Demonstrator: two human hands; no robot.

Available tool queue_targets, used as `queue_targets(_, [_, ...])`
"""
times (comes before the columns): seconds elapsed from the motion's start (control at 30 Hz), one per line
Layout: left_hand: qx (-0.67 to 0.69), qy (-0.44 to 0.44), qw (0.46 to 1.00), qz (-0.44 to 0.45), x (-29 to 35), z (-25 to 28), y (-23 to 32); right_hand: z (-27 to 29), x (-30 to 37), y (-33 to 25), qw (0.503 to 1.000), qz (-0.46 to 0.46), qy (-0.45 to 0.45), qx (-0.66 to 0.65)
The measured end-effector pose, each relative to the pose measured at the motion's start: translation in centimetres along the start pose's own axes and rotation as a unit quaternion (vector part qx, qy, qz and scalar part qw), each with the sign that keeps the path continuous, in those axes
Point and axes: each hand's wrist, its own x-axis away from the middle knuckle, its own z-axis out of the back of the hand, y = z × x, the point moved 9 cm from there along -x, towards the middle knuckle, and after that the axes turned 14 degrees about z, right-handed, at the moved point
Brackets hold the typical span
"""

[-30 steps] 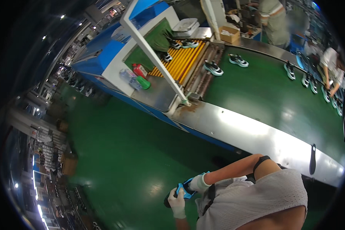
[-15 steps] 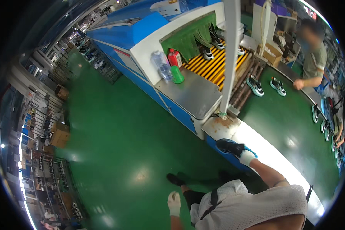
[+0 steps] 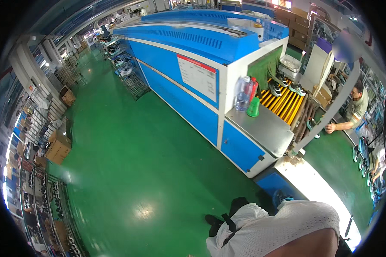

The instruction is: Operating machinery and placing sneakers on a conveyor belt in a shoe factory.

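Note:
Neither of my hands shows in the picture now. A dark shoe (image 3: 278,197) with a blue-teal edge peeks out just beyond my white mesh shirt (image 3: 300,218). The shirt covers the place where a hand on that shoe would be, so I cannot see what holds it. Several black-and-white shoes (image 3: 275,88) stand on the yellow rollers (image 3: 283,107) at the mouth of the blue machine (image 3: 176,85). Beside them, on the metal shelf (image 3: 261,128), are a clear plastic bottle (image 3: 243,94), a red container (image 3: 253,88) and a green cone-shaped thing (image 3: 253,107).
A white-topped belt (image 3: 317,184) runs along my right. Beyond it, a co-worker (image 3: 358,105) reaches toward a line of shoes (image 3: 361,165). A slanting grey post (image 3: 330,111) rises by the rollers. Racks (image 3: 51,205) and a cardboard box (image 3: 58,147) line the left of the green floor.
My view has swung up and left. My gloved left hand has dropped out of the picture. My gloved right hand, which held a dark shoe, is now hidden behind my shirt.

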Motion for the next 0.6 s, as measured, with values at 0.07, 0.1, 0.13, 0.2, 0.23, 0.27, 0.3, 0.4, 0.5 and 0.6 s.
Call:
queue_targets(0.07, [-0.017, 0.008, 1.0, -0.022, -5.9, 1.0, 6.0, 18.4, -10.7, -12.0, 0.996, 0.016, 0.013, -0.082])
queue_targets(0.1, [-0.011, 0.006, 1.0, -0.027, -8.5, 1.3, 8.4, 26.8, -12.4, -15.0, 0.993, 0.019, 0.018, -0.114])
queue_targets(0.13, [0.001, 0.014, 1.0, -0.023, -7.0, 1.6, 12.7, 30.9, -13.0, -15.6, 0.991, 0.036, 0.02, -0.124])
queue_targets(0.2, [0.16, -0.032, 0.985, 0.054, -9.4, -1.5, 21.1, 30.8, -15.6, -14.8, 0.984, 0.057, 0.024, -0.165])
queue_targets(0.23, [0.202, -0.037, 0.979, 0.013, -10.8, -1.6, 24.4, 30.8, -17.2, -15.1, 0.981, 0.087, 0.024, -0.171])
queue_targets(0.27, [0.184, -0.035, 0.982, 0.011, -11.9, -2.7, 27.5, 33.2, -20.3, -18.0, 0.977, 0.11, 0.012, -0.182])
queue_targets(0.3, [0.166, -0.033, 0.986, -0.007, -12.6, -3.2, 30.5, 36.3, -23.4, -20.3, 0.971, 0.138, 0.014, -0.196])
queue_targets(0.4, [0.12, -0.066, 0.991, -0.01, -17.4, -5.2, 36.2, 44.3, -30.7, -22.5, 0.952, 0.125, 0.062, -0.272])
queue_targets(0.5, [0.009, -0.007, 1.0, -0.028, -17.8, -3.9, 43.5, 53.8, -38.6, -24.9, 0.948, 0.139, 0.095, -0.269])
queue_targets(0.6, [-0.074, 0.011, 0.997, -0.013, -22.7, -2.9, 49.9, 69.1, -43.2, -32.1, 0.958, 0.257, 0.082, 0.093])
